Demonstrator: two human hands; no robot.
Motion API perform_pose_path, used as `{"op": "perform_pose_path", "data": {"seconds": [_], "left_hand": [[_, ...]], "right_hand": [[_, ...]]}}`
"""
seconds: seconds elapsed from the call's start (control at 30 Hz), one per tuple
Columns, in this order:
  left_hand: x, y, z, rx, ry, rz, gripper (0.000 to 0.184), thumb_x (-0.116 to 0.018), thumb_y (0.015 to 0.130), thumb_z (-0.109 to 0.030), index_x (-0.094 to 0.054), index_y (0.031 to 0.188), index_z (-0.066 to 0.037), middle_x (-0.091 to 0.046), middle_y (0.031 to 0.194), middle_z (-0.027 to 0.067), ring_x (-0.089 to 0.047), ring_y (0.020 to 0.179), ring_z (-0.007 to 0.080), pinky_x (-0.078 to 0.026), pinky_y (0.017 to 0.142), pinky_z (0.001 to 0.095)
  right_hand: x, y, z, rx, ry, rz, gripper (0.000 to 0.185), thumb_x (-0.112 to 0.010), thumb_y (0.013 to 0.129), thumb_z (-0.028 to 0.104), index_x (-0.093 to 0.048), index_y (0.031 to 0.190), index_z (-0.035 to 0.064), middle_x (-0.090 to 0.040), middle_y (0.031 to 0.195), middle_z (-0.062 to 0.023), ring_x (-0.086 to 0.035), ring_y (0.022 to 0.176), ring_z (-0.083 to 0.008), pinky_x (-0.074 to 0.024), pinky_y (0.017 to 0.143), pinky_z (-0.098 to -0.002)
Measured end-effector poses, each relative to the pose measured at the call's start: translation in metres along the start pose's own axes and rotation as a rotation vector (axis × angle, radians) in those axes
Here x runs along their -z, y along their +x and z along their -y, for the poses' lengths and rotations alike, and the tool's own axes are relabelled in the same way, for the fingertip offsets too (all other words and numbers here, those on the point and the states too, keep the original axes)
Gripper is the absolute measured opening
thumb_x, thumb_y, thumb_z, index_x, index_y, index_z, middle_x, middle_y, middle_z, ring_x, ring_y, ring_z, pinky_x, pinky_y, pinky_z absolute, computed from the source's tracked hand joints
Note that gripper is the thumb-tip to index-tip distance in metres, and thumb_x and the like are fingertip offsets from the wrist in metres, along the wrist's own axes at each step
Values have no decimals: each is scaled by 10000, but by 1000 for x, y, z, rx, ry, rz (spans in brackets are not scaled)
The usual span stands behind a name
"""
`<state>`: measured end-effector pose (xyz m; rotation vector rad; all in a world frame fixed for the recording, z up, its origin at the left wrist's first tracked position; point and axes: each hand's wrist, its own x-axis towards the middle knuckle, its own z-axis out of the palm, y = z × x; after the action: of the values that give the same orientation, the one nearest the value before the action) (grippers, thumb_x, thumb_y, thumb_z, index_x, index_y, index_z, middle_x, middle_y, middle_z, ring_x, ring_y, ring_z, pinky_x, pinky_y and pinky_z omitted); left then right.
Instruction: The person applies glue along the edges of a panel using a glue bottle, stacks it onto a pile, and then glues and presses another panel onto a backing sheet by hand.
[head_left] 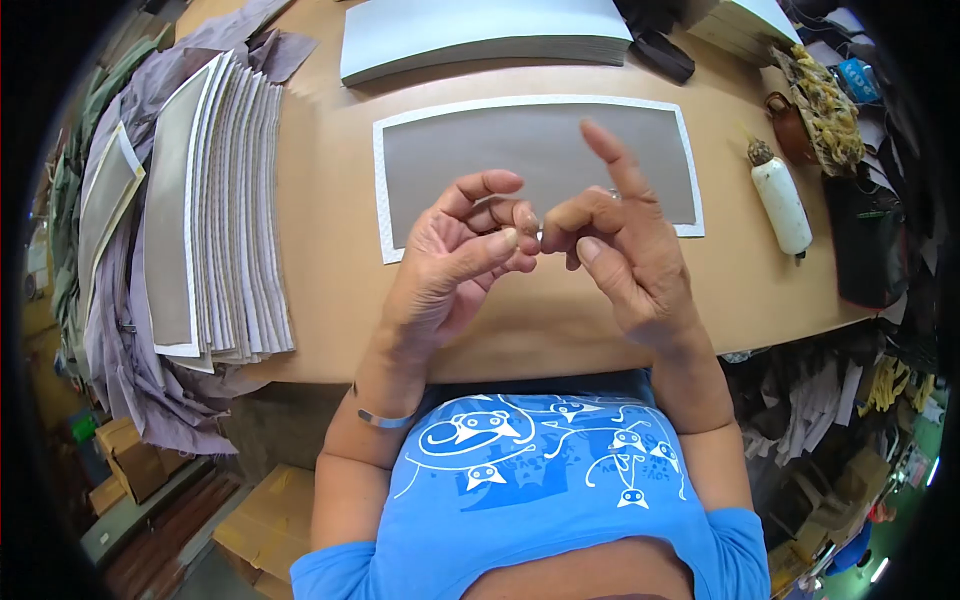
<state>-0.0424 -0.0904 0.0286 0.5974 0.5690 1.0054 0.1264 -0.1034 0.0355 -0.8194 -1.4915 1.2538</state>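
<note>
Both of my hands are raised over the near edge of a grey panel with a white border [420,150] that lies flat on the tan table. My left hand [465,250] has its fingers curled, with the thumb against the fingertips; whether anything is between them is too small to tell. Close beside it on the right, my right hand [625,235] points its index finger up while its other fingers are bent and the thumb lies near them. The fingertips of the two hands nearly meet.
Bordered panels [215,210] overlap in a row on grey cloth [110,330] at the left. A thick white stack [480,40] stands at the back. A white bottle [782,205], a brown pot [790,128] and a black case [865,240] are at the right.
</note>
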Motion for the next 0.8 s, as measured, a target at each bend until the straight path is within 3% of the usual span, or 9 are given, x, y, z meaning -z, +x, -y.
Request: {"op": "perform_pose_path", "data": {"seconds": [0.07,0.1,0.3,0.4,0.5,0.6,0.7,0.8], "left_hand": [[6,1,3,4,-41,31,231,-590,783,-54,-505,994,-13,-530,775,52,-531,705,114,-437,609,210],[5,2,3,-7,-10,-5,131,-568,816,-109,-534,910,-25,-505,745,32,-461,627,79,-388,546,197],[9,4,9,7,-101,-48,160,-496,870,-198,-524,890,-42,-412,667,-5,-362,564,61,-303,491,165],[23,5,8,-28,-71,46,208,-464,883,-216,-488,979,-33,-344,650,-30,-305,552,47,-275,485,159],[11,2,5,-9,21,-53,235,-457,888,-181,-479,1065,-29,-359,660,-24,-351,586,50,-298,500,156],[-9,3,11,7,55,-168,313,-443,892,-173,-422,1157,-8,-369,683,-27,-362,615,45,-322,517,150],[-5,1,5,-25,120,-140,330,-440,893,-180,-424,1156,18,-376,702,-27,-372,637,48,-343,521,147],[6,2,4,-12,116,-120,323,-438,894,-186,-442,1127,36,-372,679,-32,-372,623,42,-331,485,141]], "right_hand": [[-1,1,-1,30,-33,17,678,-413,726,-63,-124,1336,-4,-532,771,-82,-503,720,-129,-424,703,-263],[-1,1,-2,46,-47,23,681,-417,727,-60,-115,1335,-7,-532,773,-83,-504,718,-129,-424,705,-260],[-4,-1,-3,14,-96,-70,627,-417,738,-48,-174,1314,-6,-526,887,-108,-506,743,-132,-424,708,-260],[-7,-2,-6,35,-77,-128,604,-417,743,-32,-196,1304,-1,-522,977,-135,-499,793,-132,-418,719,-250],[-8,-2,-2,-14,-19,-108,597,-417,751,7,-193,1304,-3,-520,1033,-156,-483,858,-142,-413,733,-251],[-9,1,1,-89,195,-144,595,-414,754,46,-193,1305,5,-491,1106,-191,-481,932,-182,-416,784,-285],[-10,4,0,-200,624,-165,621,-400,743,-18,-147,1310,-16,-476,1128,-178,-452,1023,-207,-392,858,-324],[-7,5,-1,-253,775,-152,620,-420,759,15,-135,1309,-13,-444,1175,-214,-447,1051,-234,-371,890,-346]]}}
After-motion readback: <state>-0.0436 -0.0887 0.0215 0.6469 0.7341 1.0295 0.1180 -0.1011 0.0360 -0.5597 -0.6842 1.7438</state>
